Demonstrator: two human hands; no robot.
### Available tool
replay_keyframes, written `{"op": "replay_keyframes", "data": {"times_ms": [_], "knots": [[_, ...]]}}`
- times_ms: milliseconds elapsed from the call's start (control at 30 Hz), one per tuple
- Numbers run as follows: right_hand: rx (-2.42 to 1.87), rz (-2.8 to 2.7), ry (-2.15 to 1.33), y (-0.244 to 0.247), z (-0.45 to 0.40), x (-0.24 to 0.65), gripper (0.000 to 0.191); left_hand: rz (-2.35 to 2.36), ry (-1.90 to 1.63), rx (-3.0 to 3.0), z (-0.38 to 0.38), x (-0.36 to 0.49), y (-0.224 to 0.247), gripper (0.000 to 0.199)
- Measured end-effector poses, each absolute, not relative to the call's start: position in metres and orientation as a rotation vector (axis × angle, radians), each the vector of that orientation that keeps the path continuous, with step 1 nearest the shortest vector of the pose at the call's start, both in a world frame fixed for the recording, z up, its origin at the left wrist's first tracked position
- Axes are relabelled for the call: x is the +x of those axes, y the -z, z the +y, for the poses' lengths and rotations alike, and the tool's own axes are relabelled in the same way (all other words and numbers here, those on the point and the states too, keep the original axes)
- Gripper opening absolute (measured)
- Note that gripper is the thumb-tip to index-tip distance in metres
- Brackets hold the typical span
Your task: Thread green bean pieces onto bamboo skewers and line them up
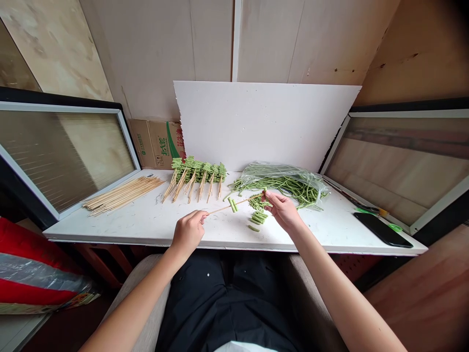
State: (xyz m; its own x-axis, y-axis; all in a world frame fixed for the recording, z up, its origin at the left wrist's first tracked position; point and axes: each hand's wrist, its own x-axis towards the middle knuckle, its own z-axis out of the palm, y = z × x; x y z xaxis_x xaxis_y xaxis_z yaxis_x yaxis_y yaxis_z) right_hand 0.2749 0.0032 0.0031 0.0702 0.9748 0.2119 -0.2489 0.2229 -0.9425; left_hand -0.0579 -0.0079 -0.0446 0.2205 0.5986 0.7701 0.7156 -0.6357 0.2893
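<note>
My left hand (pixel 188 230) is closed around the near end of a thin wooden skewer (pixel 218 209), held slanting above the table. Short green bean pieces (pixel 232 205) sit crosswise on the skewer's middle. At the skewer's far tip, my right hand (pixel 281 210) pinches another green bean piece (pixel 265 189). A small pile of cut bean pieces (pixel 258 217) lies below and beside the right hand, with one loose piece (pixel 253 228) nearer the edge. Further back, a clear plastic bag (pixel 278 170) partly covers long green beans (pixel 289 187).
Finished bean skewers (pixel 200 171) are stacked at the back left, sticks facing me. Bare skewers (pixel 122 195) lie left of them. A black phone (pixel 382 230) is at the right, near a dark long tool (pixel 351 198). A cardboard box (pixel 157 142) and white board (pixel 264 124) stand behind.
</note>
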Motion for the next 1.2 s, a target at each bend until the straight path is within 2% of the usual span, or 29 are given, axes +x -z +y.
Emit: {"op": "replay_keyframes", "data": {"times_ms": [600,767,1067,1200], "knots": [[-0.899,-0.976,-1.005,0.007,0.002,0.250,0.040,-1.188,1.399,-2.300,-0.007,-0.059,0.049,0.043],[-0.999,-1.163,-0.940,0.016,-0.009,0.229,0.040,-1.150,1.384,-2.327,-0.014,-0.050,0.049,0.046],[-1.031,-1.216,-0.961,0.027,-0.017,0.206,0.047,-1.134,1.399,-2.333,-0.018,-0.051,0.038,0.052],[-1.030,-1.194,-1.011,0.033,-0.012,0.208,0.042,-1.160,1.415,-2.335,-0.015,-0.050,0.042,0.051]]}}
